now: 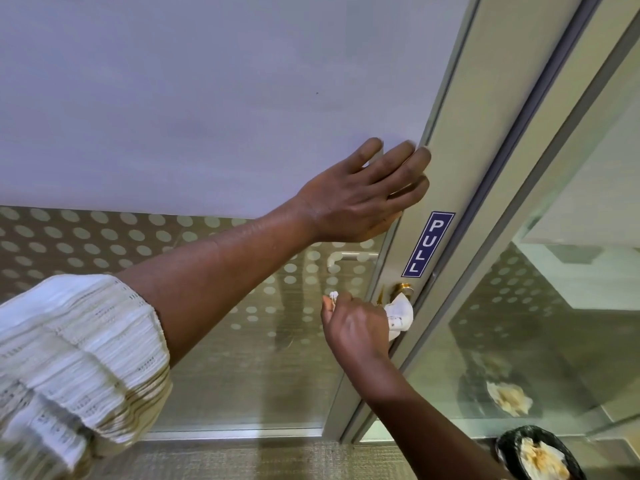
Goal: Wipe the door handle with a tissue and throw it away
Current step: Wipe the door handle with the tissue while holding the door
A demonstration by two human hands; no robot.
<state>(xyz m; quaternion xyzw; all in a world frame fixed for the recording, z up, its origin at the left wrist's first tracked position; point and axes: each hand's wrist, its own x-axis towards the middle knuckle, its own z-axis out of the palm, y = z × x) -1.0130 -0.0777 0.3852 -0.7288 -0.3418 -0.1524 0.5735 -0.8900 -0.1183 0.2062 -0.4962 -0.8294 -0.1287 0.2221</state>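
A brass door handle (pixel 403 290) is fixed to the metal frame of a glass door (pixel 446 157), just below a blue PULL sticker (pixel 428 244). My right hand (pixel 353 325) grips a crumpled white tissue (pixel 400 315) and holds it against the handle's underside; most of the handle is hidden by the tissue. My left hand (pixel 363 192) lies flat with straight fingers on the door, at the edge of the frame above the sticker.
A black-lined waste bin (pixel 540 452) holding crumpled paper stands on the floor at the bottom right; its reflection shows in the fixed glass panel (pixel 554 306) beside the door. Frosted film and dots cover the door glass. Carpet lies below.
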